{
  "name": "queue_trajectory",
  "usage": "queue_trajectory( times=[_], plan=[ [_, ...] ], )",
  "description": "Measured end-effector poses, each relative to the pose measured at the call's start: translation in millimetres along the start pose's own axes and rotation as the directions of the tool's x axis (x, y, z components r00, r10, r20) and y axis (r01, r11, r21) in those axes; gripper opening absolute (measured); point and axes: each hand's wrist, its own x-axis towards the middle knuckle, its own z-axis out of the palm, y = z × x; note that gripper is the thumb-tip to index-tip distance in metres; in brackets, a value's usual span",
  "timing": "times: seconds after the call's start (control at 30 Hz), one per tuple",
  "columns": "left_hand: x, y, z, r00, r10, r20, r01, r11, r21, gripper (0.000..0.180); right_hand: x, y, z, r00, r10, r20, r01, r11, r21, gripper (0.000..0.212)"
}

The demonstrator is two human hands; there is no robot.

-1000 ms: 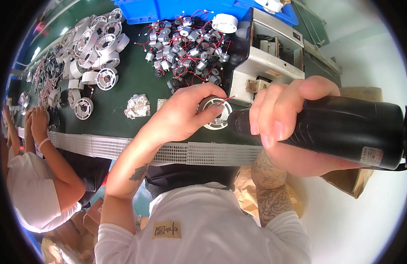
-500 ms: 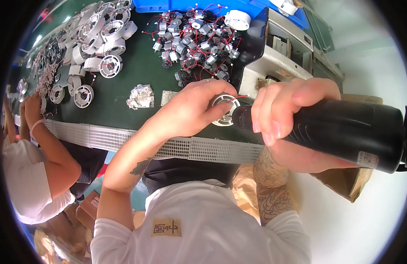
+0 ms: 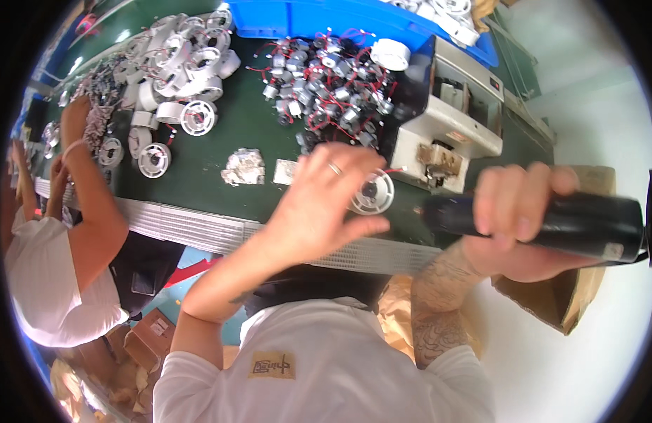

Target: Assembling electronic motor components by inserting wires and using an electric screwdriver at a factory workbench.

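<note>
My right hand [image 3: 516, 211] grips a black electric screwdriver [image 3: 551, 222], its tip pointing left over the green table. My left hand [image 3: 319, 204] hovers open with fingers spread, a ring on one finger, just left of a white round fan housing [image 3: 374, 192] with a red wire. The housing lies on the green table [image 3: 220, 148] in front of a white boxy machine [image 3: 446, 130]. The hand does not hold the housing.
A pile of small motors with red wires [image 3: 326, 92] lies behind my left hand. White fan housings [image 3: 185, 77] are heaped at far left. A crumpled foil piece [image 3: 243, 168] sits nearby. A blue bin [image 3: 326, 17] stands at the back. Another person's arm [image 3: 86, 176] works at left.
My left hand has let go of the white fan housing and lifted away to the left with fingers spread. The screwdriver has pulled back to the right, off the housing.
</note>
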Motion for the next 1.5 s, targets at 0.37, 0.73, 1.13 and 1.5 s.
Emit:
queue_trajectory(
  times=[0.37,0.73,1.13,1.5],
  plan=[
    [40.5,-129.8,-164.7,0.681,-0.184,-0.709,0.582,0.723,0.371,0.058,-29.6,5.1,-31.7,0.975,0.164,-0.152,-0.151,0.984,0.092,0.094],
    [123.2,-101.1,-133.8,0.888,0.001,-0.460,0.193,0.906,0.375,0.035,-29.3,21.8,-28.2,0.972,0.177,-0.154,-0.174,0.984,0.034,0.099],
    [147.7,-44.3,-9.7,0.897,0.261,-0.357,-0.101,0.907,0.410,0.026,-26.5,20.6,-30.7,0.961,0.215,-0.177,-0.212,0.977,0.035,0.103],
    [18.2,-0.6,-0.7,0.971,-0.221,0.095,0.232,0.965,-0.125,0.025,-26.0,20.5,-24.0,0.963,0.232,-0.135,-0.224,0.972,0.068,0.105]
  ],
)
